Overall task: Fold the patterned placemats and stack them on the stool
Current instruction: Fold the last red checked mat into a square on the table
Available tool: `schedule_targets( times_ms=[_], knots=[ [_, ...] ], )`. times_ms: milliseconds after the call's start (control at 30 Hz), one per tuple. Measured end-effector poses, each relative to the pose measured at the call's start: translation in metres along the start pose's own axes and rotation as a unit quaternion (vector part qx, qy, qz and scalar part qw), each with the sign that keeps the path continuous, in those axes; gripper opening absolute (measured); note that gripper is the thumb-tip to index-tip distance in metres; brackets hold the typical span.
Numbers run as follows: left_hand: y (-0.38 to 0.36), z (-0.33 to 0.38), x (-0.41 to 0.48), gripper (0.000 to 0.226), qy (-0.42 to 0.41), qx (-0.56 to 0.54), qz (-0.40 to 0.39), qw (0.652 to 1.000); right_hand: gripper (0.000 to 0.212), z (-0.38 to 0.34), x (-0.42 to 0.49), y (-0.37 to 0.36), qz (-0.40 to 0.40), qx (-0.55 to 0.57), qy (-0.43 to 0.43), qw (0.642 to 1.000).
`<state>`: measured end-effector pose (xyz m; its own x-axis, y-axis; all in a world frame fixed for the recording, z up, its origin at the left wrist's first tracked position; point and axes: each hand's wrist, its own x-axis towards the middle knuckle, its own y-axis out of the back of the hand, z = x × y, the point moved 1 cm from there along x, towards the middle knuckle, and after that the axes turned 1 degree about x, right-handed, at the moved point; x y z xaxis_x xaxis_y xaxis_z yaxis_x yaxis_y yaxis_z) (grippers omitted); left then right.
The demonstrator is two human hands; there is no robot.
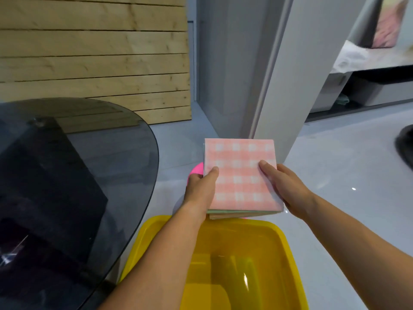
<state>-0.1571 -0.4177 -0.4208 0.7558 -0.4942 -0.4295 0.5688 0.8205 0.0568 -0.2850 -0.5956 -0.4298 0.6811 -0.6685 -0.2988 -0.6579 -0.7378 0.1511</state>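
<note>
Yellow tub (234, 265) btm ctr; smoked-glass table (67, 175) left; wood-plank wall (89, 52) behind.

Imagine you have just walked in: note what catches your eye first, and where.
The pink checked stack of folded placemats stands out at the centre, gripped by the left hand and the right hand, a pink stool peeking out behind it. Nearest the camera is a bright yellow tub; a dark glass table fills the left.

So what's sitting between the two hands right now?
The stack of folded placemats, pink check on top; the left hand and right hand grip its sides. Head view.
</note>
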Motion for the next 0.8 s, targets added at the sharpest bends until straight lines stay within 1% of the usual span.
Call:
schedule_targets(
  times_ms=[33, 133, 200, 233, 267, 333, 400, 500, 667, 800],
  knots=[
    [0.002, 0.002, -0.011, 0.041, -0.003, 0.0, -0.016, 1.0, 0.073, -0.002, -0.015, 0.003, 0.01, 0.001, 0.007, 1.0],
    [0.014, 0.004, -0.047, 0.052, -0.006, -0.007, -0.062, 0.998, 0.072, -0.006, -0.061, 0.006, 0.047, -0.011, 0.005, 0.999],
    [0.023, 0.001, -0.069, 0.063, -0.001, -0.009, -0.074, 0.997, 0.072, -0.007, -0.094, 0.002, 0.063, -0.017, -0.003, 0.998],
    [0.028, -0.002, -0.081, 0.065, -0.001, -0.011, -0.078, 0.997, 0.073, -0.005, -0.109, -0.001, 0.071, -0.025, -0.009, 0.997],
    [0.033, -0.007, -0.09, 0.059, 0.0, -0.013, -0.079, 0.997, 0.073, -0.002, -0.124, -0.006, 0.077, -0.034, -0.016, 0.996],
    [0.045, -0.018, -0.108, 0.038, 0.007, -0.016, -0.081, 0.997, 0.072, 0.008, -0.15, -0.016, 0.081, -0.048, -0.021, 0.995],
    [0.059, -0.033, -0.12, 0.028, 0.027, -0.015, -0.1, 0.994, 0.07, 0.021, -0.168, -0.027, 0.076, -0.056, -0.037, 0.995],
    [0.075, -0.065, -0.124, 0.022, 0.056, -0.003, -0.129, 0.99, 0.059, 0.044, -0.182, -0.045, 0.049, -0.058, -0.073, 0.994],
    [0.089, -0.111, -0.11, 0.036, 0.111, -0.012, -0.11, 0.988, 0.059, 0.086, -0.17, -0.069, 0.031, -0.069, -0.115, 0.99],
    [0.089, -0.137, -0.088, 0.048, 0.153, -0.001, -0.09, 0.984, 0.058, 0.117, -0.147, -0.084, -0.006, -0.064, -0.152, 0.986]
  ],
)
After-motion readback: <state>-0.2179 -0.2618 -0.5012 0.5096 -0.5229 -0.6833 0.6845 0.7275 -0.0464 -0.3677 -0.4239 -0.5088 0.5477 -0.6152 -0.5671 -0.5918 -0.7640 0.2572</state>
